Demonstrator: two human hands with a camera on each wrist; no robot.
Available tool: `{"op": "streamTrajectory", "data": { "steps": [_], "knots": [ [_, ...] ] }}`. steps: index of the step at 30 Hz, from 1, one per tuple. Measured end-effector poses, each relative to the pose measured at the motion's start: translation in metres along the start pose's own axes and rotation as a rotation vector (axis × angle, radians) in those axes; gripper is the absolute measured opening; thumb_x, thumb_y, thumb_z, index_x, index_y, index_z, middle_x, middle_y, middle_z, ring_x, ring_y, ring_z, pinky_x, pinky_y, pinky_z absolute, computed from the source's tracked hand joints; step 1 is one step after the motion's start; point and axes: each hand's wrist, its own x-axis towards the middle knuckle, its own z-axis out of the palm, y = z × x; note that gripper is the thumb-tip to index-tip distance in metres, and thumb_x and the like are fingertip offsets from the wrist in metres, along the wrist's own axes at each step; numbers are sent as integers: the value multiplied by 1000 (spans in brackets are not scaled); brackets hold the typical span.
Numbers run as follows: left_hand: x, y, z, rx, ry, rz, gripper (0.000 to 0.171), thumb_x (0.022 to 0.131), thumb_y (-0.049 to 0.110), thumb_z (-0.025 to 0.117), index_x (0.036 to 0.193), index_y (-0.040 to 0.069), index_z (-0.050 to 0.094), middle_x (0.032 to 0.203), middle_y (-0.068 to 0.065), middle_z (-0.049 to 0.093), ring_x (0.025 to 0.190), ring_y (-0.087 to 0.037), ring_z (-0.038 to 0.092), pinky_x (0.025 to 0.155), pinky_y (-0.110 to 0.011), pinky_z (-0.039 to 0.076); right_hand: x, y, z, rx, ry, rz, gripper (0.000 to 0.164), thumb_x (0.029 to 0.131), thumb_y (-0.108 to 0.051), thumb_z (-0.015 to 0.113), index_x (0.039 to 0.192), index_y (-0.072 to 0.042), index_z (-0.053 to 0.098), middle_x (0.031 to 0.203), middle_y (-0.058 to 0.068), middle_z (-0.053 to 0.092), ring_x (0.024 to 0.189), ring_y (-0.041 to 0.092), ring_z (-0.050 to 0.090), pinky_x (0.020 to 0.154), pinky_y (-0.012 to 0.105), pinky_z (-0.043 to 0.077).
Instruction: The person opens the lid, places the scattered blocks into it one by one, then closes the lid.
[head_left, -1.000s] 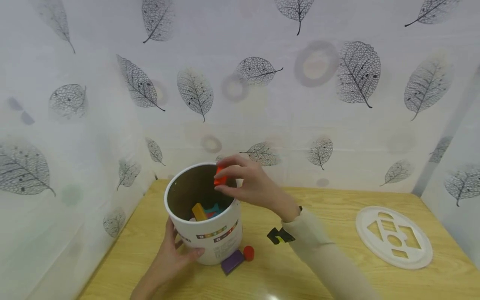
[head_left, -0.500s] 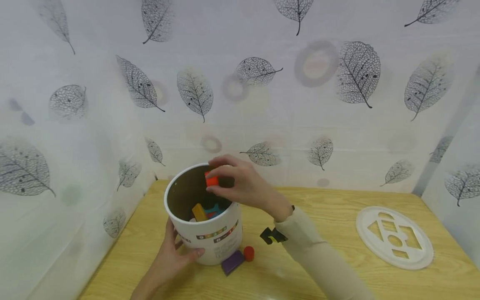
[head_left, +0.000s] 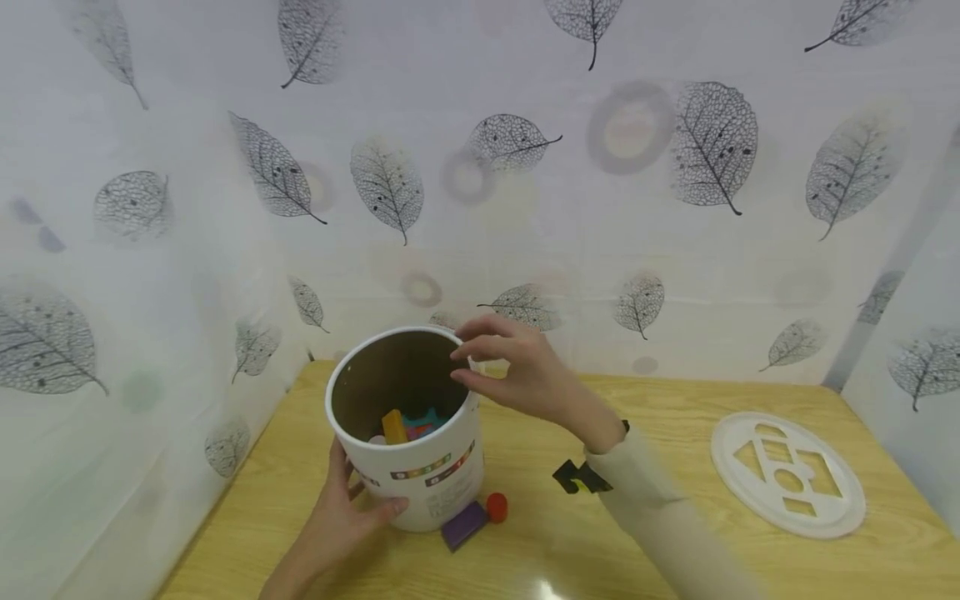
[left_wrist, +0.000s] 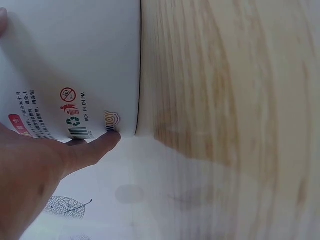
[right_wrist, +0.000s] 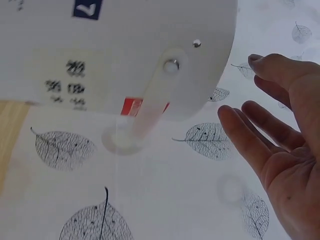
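Note:
A white bucket [head_left: 450, 487] with printed labels stands on the table, tilted slightly toward me. My left hand [head_left: 337, 521] grips its lower left side, the thumb across the front; the left wrist view shows the thumb pressed to the printed wall [left_wrist: 75, 55]. Beside the rim at the right, my right hand [head_left: 521, 375] hovers with fingers apart and holds nothing. In the right wrist view that hand [right_wrist: 292, 160] is clear of the bucket. Inside lie a yellow-orange block [head_left: 393, 427], a teal piece [head_left: 425, 418] and other coloured pieces, partly hidden.
A purple block [head_left: 465, 526] and a red cylinder [head_left: 497, 507] lie against the bucket's base. A white round plate with cut-out shapes [head_left: 817, 517] lies on the wooden table [head_left: 622, 533] at the right. Leaf-patterned curtain [head_left: 555, 217] surrounds the table's back and sides.
My right hand carried a red block over the bucket's opening, let it go, and has drawn back to the right, past the rim. My left hand stays on the bucket.

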Motion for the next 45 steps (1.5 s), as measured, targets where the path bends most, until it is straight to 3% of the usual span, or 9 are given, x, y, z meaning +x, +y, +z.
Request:
{"op": "streamTrajectory", "data": {
  "steps": [7,12,21,25,33,38,45],
  "knots": [
    [1,-4,-2,-5,5,-9,127,80,25,88,164,29,-8,171,-21,10,151,-58,17,108,-79,37,-30,-1,-11,26,-76,-5,13,83,-5,83,93,-7,76,97,4,71,82,12,69,68,15,61],
    [1,-6,-1,-8,2,-28,128,79,26,88,164,28,-8,171,-21,9,152,-57,16,109,-79,36,-62,-5,-11,-5,-289,56,8,88,-12,80,93,-13,75,88,-4,71,74,4,65,61,9,55],
    [0,-3,-1,-7,-4,-24,128,81,27,87,164,30,-10,171,-21,9,152,-58,14,110,-79,35,-118,-11,26,55,-667,220,13,91,-13,76,104,-13,77,101,-1,71,88,4,65,78,10,55],
    [1,-3,0,-10,1,-24,128,80,27,87,164,32,-9,171,-20,10,152,-57,16,110,-78,36,-131,-14,38,6,-693,205,12,93,-16,75,105,-18,77,109,-2,70,96,5,65,86,15,56],
    [1,-5,2,-15,2,-16,127,81,26,87,164,29,-9,171,-20,10,152,-57,16,109,-78,37,-140,-15,49,-111,-704,162,17,96,-21,73,112,-22,78,116,0,71,101,10,67,87,17,58],
    [1,-5,1,-8,7,-1,127,81,26,88,164,30,-8,171,-20,9,152,-57,16,108,-78,38,-136,-17,54,-185,-742,115,16,96,-20,72,111,-23,76,110,-2,71,93,5,62,79,12,54],
    [2,-3,1,-16,0,-11,129,80,26,88,164,31,-10,172,-20,8,152,-57,15,109,-77,37,-132,-17,55,-204,-815,179,10,94,-11,71,91,-20,74,87,-8,59,76,1,45,68,8,39]
  ]
}}
